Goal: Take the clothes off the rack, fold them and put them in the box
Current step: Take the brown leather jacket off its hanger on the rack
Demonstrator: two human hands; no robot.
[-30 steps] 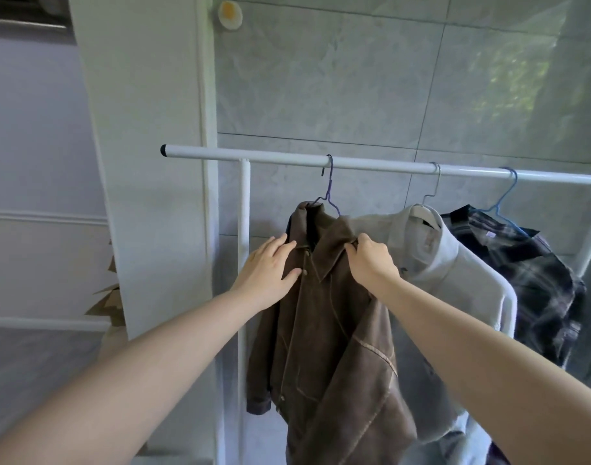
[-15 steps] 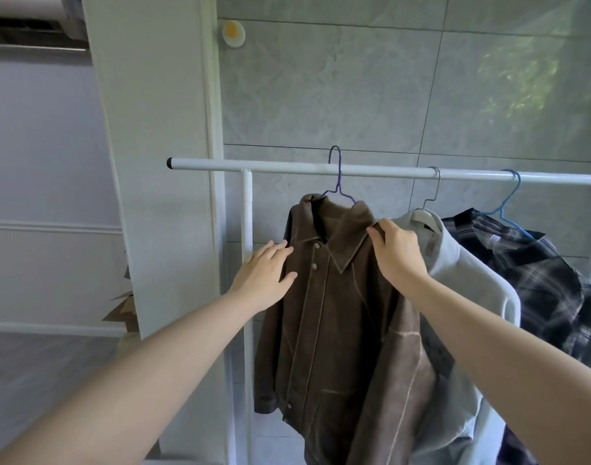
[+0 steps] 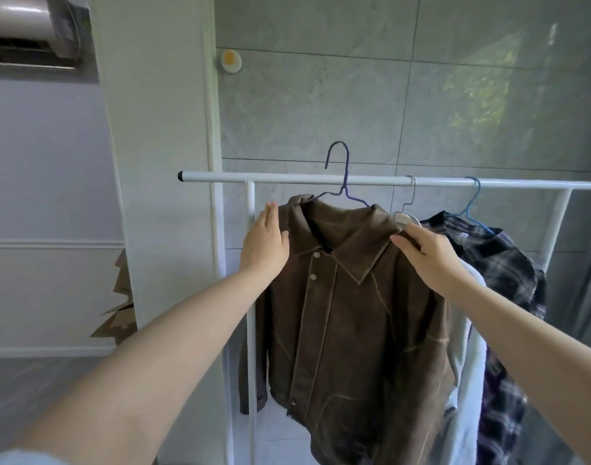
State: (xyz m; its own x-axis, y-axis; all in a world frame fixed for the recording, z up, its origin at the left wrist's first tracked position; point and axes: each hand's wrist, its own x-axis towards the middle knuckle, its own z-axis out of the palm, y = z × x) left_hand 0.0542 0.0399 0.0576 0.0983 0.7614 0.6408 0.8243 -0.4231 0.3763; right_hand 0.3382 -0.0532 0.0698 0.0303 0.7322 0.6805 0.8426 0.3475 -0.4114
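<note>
Barely underway: the brown leather-look jacket (image 3: pixel 348 297) rides on its purple wire hanger (image 3: pixel 341 182), hook lifted above the white metal rack rail (image 3: pixel 287 178), right hand (image 3: pixel 428 256) pinching its shoulder, left hand (image 3: pixel 265 245) flat-fingered against the other, while the white garment (image 3: pixel 468 330) and plaid shirt (image 3: pixel 509 280) hang unfolded, no box visible.

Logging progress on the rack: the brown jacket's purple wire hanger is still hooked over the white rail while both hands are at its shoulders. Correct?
Not quite. The head view shows the purple wire hanger lifted, its hook above the white rail. The left hand and right hand are indeed at the brown jacket shoulders.
</note>
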